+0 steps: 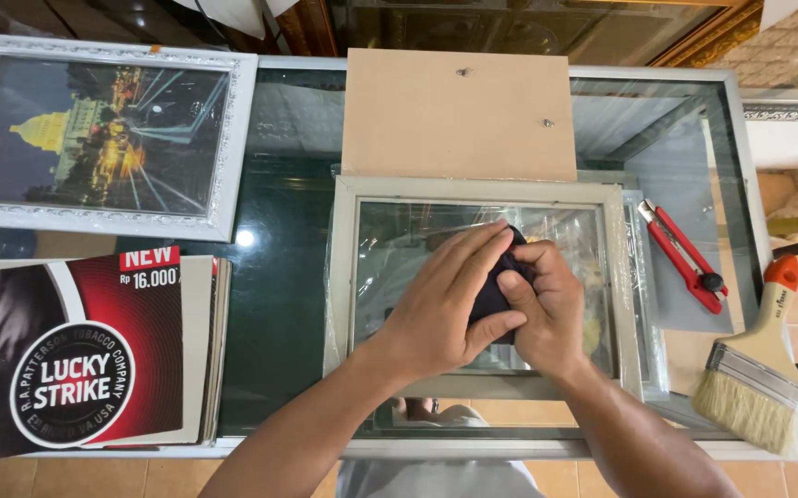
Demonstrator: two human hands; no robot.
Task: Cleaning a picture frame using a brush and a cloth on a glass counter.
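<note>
While both hands press a dark cloth (494, 293) onto the glass of a pale grey picture frame (344, 277), the work looks to be in mid-course: the glass is being wiped, and nothing shows it as finished. The frame lies flat near the middle of the glass-topped counter (279, 323), with thin clear plastic wrap (643, 304) loose around its right side. The left hand (445, 309) lies spread over the cloth, fingers extended and flat; the right hand (542, 309) is curled narrow, gripping the cloth's edge. Just behind the frame, touching or overlapping its far rail, a brown backing board (459, 115) lies separate, so by my reading the frame is not yet reassembled and holds no picture. To the right lie a red utility knife (685, 256) and a flat paintbrush (754, 364) with an orange handle. Well apart on the left are a white-framed night cityscape (95, 138) and a stack of red and black printed posters (95, 355).
</note>
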